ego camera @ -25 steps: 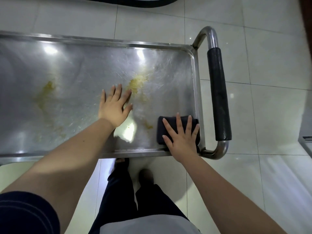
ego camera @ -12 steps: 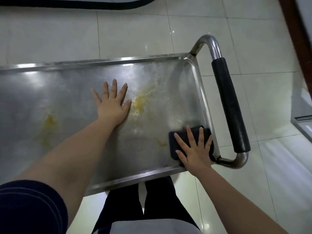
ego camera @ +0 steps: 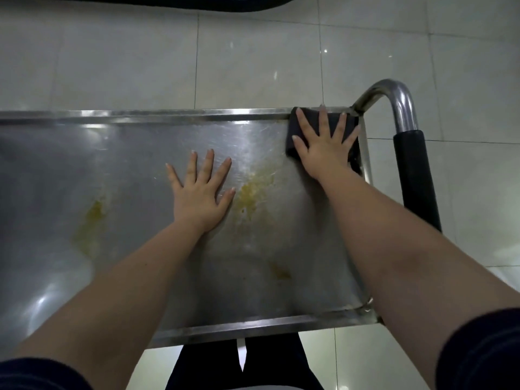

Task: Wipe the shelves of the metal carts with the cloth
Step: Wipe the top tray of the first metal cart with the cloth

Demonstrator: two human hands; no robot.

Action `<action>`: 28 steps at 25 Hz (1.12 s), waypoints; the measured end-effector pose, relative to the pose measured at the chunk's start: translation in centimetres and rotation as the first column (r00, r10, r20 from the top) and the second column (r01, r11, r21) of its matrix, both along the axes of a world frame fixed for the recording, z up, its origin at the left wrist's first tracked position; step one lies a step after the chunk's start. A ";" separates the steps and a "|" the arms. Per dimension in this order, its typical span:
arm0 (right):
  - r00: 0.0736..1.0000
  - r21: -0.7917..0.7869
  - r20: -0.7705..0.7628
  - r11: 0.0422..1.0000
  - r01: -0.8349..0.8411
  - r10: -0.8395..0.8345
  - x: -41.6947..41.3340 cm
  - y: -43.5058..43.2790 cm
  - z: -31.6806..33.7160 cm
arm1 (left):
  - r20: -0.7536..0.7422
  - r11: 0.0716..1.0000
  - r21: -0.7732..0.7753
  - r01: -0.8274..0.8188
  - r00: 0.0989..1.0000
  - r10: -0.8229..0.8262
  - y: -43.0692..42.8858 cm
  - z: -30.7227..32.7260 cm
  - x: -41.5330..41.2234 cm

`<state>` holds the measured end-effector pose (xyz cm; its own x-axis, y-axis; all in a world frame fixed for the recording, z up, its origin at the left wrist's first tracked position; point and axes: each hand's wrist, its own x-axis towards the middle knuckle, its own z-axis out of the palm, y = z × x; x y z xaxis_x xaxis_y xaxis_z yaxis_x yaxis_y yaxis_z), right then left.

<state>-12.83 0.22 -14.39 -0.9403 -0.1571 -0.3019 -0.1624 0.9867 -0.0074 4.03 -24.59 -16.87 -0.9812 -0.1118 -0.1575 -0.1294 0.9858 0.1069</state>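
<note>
Under the right hand (ego camera: 323, 153), flat and spread, the cloth (ego camera: 311, 123) fills the shelf (ego camera: 126, 164) corner. The left hand (ego camera: 201, 198) lies flat too. The yellow stain (ego camera: 251, 192) beside it may smear under light wiping.

The shelf (ego camera: 126, 164) runs out of the picture at the left edge, so its far end cannot be seen. Most of the cloth (ego camera: 333, 123) lies hidden under the right hand (ego camera: 323, 153); only dark strips show between the spread fingers and along its left side. The right forearm covers the lower end of the black handle grip (ego camera: 413, 170) and part of the shelf's near right corner. The left hand (ego camera: 201, 198) hides the metal beneath its palm. A dark curved thing (ego camera: 197, 5) is cut off by the top edge, too little to tell what it is. The legs (ego camera: 208, 367) and both sleeves (ego camera: 484, 350) are cut off at the bottom.
</note>
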 end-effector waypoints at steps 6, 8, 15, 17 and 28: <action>0.983 -0.091 0.007 0.979 -0.181 0.182 7.4 -0.7 0.1 | 0.039 1.000 0.008 -0.016 0.999 0.016 0.0 0.5 -0.4; 0.974 -0.119 -0.007 0.967 -0.224 0.225 13.2 0.1 0.2 | 0.060 1.000 0.012 -0.020 0.998 0.019 -0.1 0.7 -0.4; 0.918 -0.123 0.036 0.914 -0.387 0.394 29.6 2.6 0.7 | 0.132 0.993 0.114 -0.038 0.991 0.023 -0.8 2.1 -0.3; 0.925 -0.129 0.019 0.919 -0.373 0.379 27.6 1.5 1.1 | 0.067 0.973 0.161 -0.164 0.986 0.155 -2.9 2.5 0.4; 0.984 -0.017 -0.023 0.984 -0.179 0.179 4.8 -10.1 -0.1 | 0.055 0.979 0.059 -0.193 0.980 0.190 -6.3 0.6 2.3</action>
